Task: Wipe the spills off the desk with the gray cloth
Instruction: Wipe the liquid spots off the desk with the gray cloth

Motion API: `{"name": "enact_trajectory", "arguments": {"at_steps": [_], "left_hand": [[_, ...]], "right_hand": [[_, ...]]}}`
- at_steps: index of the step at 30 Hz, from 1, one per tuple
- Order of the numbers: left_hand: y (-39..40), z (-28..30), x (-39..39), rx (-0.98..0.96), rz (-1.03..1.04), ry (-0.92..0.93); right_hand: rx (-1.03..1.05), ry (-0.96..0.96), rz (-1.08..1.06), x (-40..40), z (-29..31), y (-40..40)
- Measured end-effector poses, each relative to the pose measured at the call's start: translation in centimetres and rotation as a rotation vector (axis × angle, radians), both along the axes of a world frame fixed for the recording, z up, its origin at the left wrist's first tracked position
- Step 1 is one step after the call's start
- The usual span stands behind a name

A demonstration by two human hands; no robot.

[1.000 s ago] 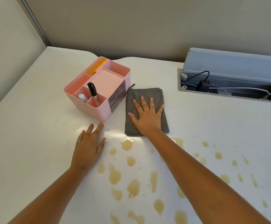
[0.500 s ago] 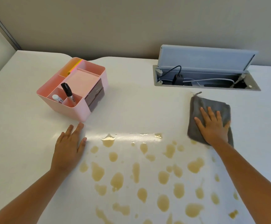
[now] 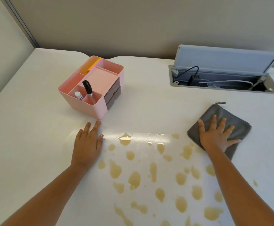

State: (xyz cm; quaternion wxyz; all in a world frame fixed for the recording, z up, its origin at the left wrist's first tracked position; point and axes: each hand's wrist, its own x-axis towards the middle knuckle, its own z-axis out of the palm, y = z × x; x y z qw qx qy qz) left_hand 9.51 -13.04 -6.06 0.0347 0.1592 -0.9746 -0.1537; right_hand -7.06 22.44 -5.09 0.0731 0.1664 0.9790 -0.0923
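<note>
I'm mid-wipe — right hand (image 3: 214, 136) spread flat, pinning the cloth (image 3: 227, 116), left hand (image 3: 87, 144) flat and empty — next I drag toward the spills (image 3: 133, 179) just wristward.

Bright, soft light; glare band on desk (image 3: 142, 136) (mid-frame); wide-angle edge bending.

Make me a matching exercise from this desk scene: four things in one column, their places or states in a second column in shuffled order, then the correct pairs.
Things:
1. gray cloth
2. black marker
3. left hand
4. cable hatch

States:
A. lid propped open
B. flat on bare desk
C. standing in the pink organizer
D. pressed under the right hand

Pairs: 1-D, 2-C, 3-B, 4-A
</note>
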Motion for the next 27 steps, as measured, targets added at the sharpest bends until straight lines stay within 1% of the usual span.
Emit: {"name": "enact_trajectory", "arguments": {"at_steps": [8, 12, 15, 18, 22, 24, 27], "left_hand": [[-0.1, -0.4, 0.1, 0.036, 0.000, 0.045], [-0.4, -0.7, 0.1, 0.043, 0.000, 0.053], [-0.6, -1.0, 0.0, 0.040, 0.007, 0.046], [-0.8, -1.2, 0.0, 0.026, 0.004, 0.052], [-0.7, -1.0, 0.2, 0.031, -0.011, 0.084], [-0.7, -0.9, 0.2, 0.033, -0.006, 0.084], [-0.7, -1.0, 0.3, 0.036, -0.004, 0.080]], "right_hand": [[-0.006, 0.009, 0.324, 1.0, -0.5, -14.6], [-0.025, -0.005, 0.422, 3.9, -0.7, -20.7], [-0.041, -0.001, 0.483, 7.0, -1.0, -23.5], [-0.053, 0.029, 0.589, 9.5, -1.4, -24.2], [-0.024, 0.090, 0.765, 9.3, -1.6, -21.3], [-0.015, 0.101, 0.793, 8.5, -1.6, -19.1], [0.025, 0.110, 0.769, 6.9, -1.6, -15.6]]}}
